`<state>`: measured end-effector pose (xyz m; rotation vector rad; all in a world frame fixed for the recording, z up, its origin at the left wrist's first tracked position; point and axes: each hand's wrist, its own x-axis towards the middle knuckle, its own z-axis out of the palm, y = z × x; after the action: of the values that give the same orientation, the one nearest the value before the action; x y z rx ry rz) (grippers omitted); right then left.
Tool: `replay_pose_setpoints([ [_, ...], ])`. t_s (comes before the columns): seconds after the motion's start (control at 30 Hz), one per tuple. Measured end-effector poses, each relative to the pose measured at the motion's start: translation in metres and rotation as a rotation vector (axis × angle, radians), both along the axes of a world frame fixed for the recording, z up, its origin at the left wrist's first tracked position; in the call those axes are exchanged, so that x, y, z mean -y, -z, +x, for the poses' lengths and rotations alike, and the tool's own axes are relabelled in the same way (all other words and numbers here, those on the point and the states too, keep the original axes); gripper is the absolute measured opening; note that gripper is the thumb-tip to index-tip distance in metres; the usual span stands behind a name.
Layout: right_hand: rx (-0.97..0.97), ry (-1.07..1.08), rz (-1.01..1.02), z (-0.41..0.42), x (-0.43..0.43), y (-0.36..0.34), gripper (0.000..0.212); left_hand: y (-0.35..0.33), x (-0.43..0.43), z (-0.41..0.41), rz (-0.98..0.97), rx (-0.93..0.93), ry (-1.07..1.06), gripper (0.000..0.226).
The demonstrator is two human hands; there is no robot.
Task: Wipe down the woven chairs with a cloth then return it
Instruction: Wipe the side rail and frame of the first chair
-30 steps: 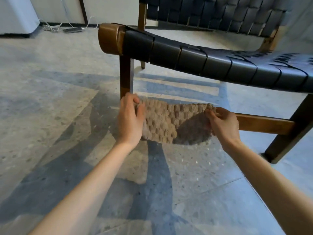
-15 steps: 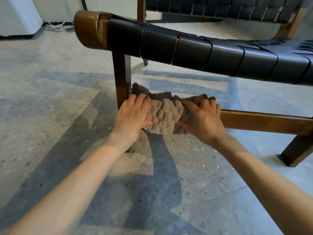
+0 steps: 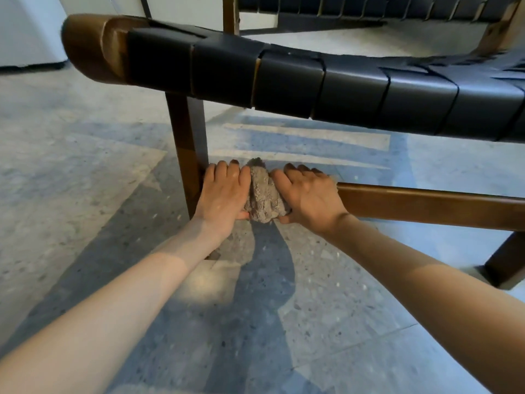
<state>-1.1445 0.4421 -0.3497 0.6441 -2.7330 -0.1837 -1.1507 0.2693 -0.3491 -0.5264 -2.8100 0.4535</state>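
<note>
A woven chair [image 3: 326,83] with black straps over a brown wooden frame fills the upper view. A fuzzy grey-brown cloth [image 3: 264,194] is bunched over the low wooden crossbar [image 3: 426,203], close to the front leg [image 3: 187,155]. My left hand [image 3: 224,194] grips the cloth's left side, fingers over the bar and thumb below. My right hand [image 3: 306,197] grips its right side the same way. Most of the cloth is squeezed between the two hands.
A second woven chair [image 3: 369,9] stands behind. The speckled stone floor [image 3: 85,180] spreads to the left and front. A white appliance [image 3: 25,29] sits at the far left. The chair's rear leg [image 3: 508,263] stands at the right.
The cloth was stretched wide between my hands. Both hands have moved together on the crossbar, bunching it into a narrow wad. The view has moved closer to the chair.
</note>
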Motion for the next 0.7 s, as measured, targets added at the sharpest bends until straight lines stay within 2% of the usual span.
replay_pose_setpoints([
  [0.17, 0.004, -0.029, -0.006, 0.000, -0.033, 0.005, 0.080, -0.006, -0.027, 0.003, -0.062, -0.002, 0.005, 0.083],
  [0.33, 0.029, -0.053, -0.046, 0.007, -0.106, 0.009, 0.077, -0.019, -0.099, 0.016, -0.091, 0.146, 0.077, 0.063],
  [0.5, 0.042, -0.006, -0.063, 0.027, -0.186, 0.003, 0.068, -0.030, -0.176, 0.018, -0.005, 0.263, 0.189, 0.062],
  [0.7, 0.033, 0.177, -0.018, 0.062, -0.296, 0.003, 0.074, -0.024, -0.304, 0.030, -0.105, 0.174, 0.306, 0.064],
])
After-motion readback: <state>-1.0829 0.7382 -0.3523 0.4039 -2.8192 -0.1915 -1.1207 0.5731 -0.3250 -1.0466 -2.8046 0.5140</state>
